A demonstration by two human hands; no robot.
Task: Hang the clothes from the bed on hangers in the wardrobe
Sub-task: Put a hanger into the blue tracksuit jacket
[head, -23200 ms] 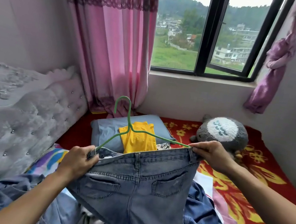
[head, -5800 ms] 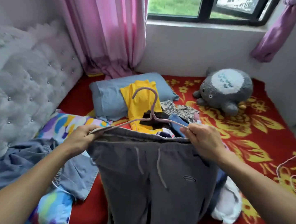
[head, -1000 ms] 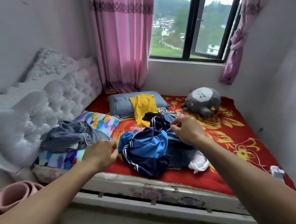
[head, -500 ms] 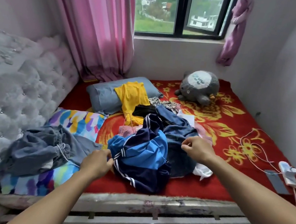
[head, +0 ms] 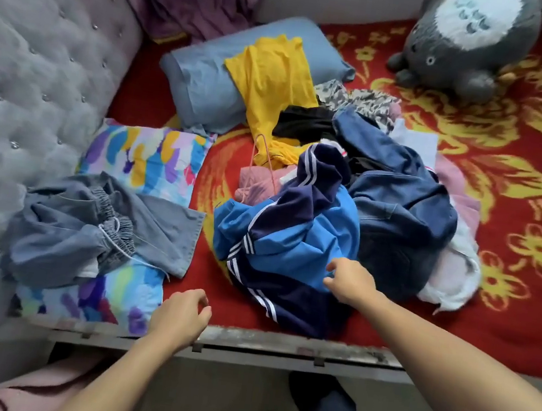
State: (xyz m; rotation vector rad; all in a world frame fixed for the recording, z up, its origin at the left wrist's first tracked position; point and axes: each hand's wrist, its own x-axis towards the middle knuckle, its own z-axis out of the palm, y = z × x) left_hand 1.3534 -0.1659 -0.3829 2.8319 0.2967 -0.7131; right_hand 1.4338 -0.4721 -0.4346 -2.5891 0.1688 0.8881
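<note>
Both hands have dropped lower: my right hand (head: 349, 281) sits on the blue track jacket (head: 289, 238) heaped near the edge of the bed (head: 505, 326), fingers curled, grip unclear; left hand (head: 182, 318) hangs loosely curled, empty. Soft, light, slippery cloth, I judge; I'd pinch the shoulders.

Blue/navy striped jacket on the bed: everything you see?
The bright blue and navy track jacket with white stripes looks smooth, synthetic. It lies crumpled on the red floral bedspread near the bed's front edge, overlapping the dark blue denim garment on its right and a pink garment behind. The right hand is over its right side; whether its fingers grip it cannot be told.
</note>
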